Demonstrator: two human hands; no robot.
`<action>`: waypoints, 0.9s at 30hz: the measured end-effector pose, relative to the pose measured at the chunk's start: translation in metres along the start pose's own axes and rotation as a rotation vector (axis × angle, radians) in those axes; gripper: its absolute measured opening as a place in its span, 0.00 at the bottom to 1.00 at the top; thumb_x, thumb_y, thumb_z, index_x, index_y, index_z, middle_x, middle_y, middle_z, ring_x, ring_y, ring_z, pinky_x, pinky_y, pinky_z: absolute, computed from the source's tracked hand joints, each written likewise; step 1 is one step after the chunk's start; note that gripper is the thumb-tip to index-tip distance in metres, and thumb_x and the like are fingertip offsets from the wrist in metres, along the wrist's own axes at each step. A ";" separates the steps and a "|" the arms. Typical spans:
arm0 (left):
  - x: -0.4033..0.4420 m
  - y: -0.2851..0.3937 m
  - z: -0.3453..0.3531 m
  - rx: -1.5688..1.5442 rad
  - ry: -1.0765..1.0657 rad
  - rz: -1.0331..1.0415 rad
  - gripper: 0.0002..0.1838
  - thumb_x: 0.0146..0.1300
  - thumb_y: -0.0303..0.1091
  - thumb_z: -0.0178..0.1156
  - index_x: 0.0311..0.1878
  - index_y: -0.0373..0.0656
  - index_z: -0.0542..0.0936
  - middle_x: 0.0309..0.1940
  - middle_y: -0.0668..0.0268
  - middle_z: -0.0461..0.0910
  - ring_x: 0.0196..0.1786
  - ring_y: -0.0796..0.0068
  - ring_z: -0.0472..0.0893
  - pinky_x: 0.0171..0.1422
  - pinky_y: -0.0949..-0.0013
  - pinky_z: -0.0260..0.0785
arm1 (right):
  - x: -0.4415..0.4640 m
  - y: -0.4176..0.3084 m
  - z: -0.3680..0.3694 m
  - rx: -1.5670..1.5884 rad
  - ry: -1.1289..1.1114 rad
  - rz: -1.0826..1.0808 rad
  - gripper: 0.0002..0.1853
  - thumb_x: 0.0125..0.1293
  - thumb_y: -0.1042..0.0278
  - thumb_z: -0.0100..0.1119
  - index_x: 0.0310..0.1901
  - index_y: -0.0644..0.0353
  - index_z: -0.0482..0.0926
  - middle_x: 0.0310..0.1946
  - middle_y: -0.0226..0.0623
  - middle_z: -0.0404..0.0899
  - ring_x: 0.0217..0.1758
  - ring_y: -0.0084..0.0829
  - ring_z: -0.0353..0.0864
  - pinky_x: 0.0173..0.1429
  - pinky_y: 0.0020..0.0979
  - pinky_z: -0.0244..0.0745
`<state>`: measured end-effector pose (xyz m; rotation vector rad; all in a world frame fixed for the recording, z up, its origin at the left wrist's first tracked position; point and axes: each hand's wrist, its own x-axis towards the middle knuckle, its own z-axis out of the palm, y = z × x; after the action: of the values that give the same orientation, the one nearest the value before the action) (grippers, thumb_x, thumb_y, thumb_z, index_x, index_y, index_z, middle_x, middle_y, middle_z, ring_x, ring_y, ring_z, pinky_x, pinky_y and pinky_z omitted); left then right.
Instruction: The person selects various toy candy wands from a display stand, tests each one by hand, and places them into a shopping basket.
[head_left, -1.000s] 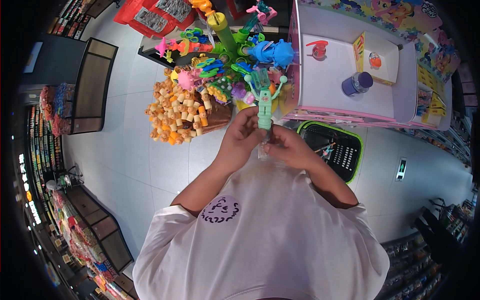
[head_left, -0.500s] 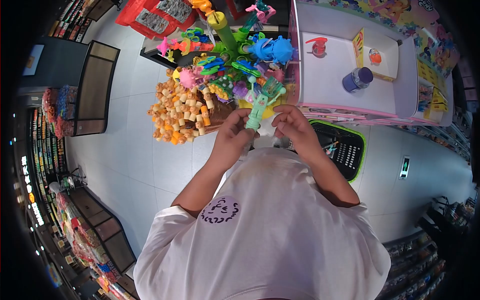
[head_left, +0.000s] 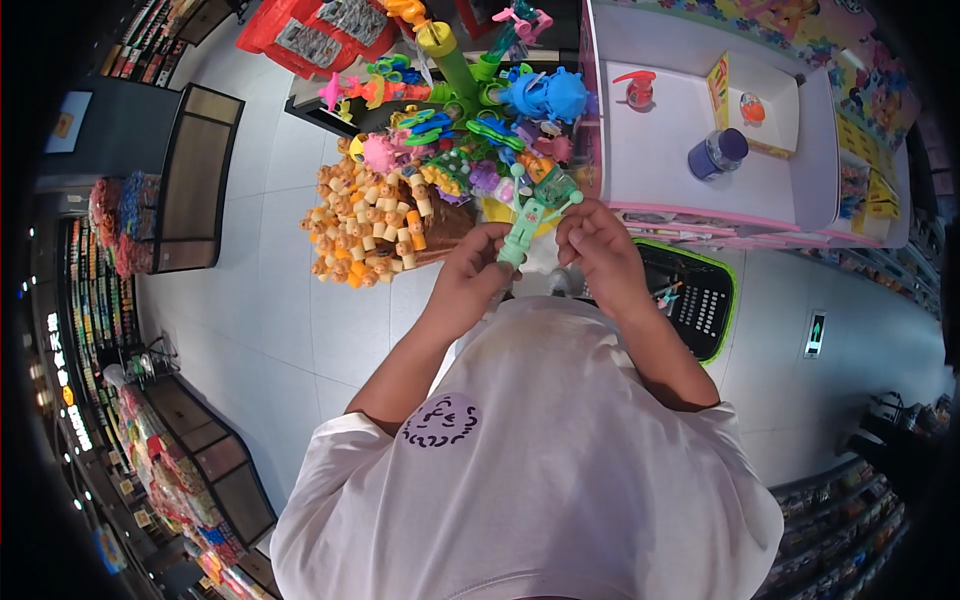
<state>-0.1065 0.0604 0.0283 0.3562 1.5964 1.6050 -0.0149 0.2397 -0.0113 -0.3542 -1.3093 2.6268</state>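
A mint-green toy figure with ball-ended arms and a clear green top part is tilted to the right in front of me. The fingers of my left hand are wrapped round its lower end. My right hand is at the toy's right side, its curled fingertips by the ball of the toy's right arm; whether they touch it cannot be made out. Just beyond the toy stands a green display stand hung with colourful plastic toys.
Many small orange and cream figures are heaped at the left of the stand. A white shelf unit holds a purple-lidded jar and a red toy. Below it sits a black basket with a green rim. Wooden bins stand at left.
My right hand let go of the toy's lower end, moved right, then rose to the toy's right arm. The toy, held in my left hand, has tilted to the right.
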 end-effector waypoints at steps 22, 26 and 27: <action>0.016 -0.032 0.000 0.265 -0.012 0.058 0.19 0.61 0.26 0.59 0.55 0.35 0.71 0.32 0.71 0.75 0.30 0.84 0.70 0.35 0.76 0.63 | 0.004 0.001 -0.006 -0.136 0.067 0.006 0.07 0.68 0.69 0.53 0.44 0.61 0.75 0.29 0.28 0.73 0.32 0.18 0.70 0.40 0.22 0.67; 0.018 -0.022 0.004 0.393 0.084 0.109 0.19 0.58 0.26 0.62 0.54 0.36 0.73 0.33 0.68 0.75 0.33 0.80 0.71 0.38 0.74 0.65 | 0.007 0.000 -0.008 -0.103 0.111 0.003 0.09 0.67 0.71 0.53 0.48 0.61 0.73 0.32 0.29 0.73 0.32 0.18 0.70 0.40 0.22 0.67; 0.020 -0.020 0.003 0.526 0.137 0.154 0.20 0.57 0.26 0.63 0.53 0.36 0.73 0.34 0.66 0.75 0.34 0.79 0.72 0.40 0.73 0.66 | 0.008 0.000 -0.008 -0.119 0.113 -0.009 0.10 0.67 0.72 0.53 0.49 0.62 0.73 0.33 0.29 0.73 0.33 0.18 0.70 0.39 0.22 0.67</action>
<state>-0.1095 0.0739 0.0037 0.6687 2.1369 1.3192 -0.0204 0.2478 -0.0168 -0.5051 -1.4298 2.4877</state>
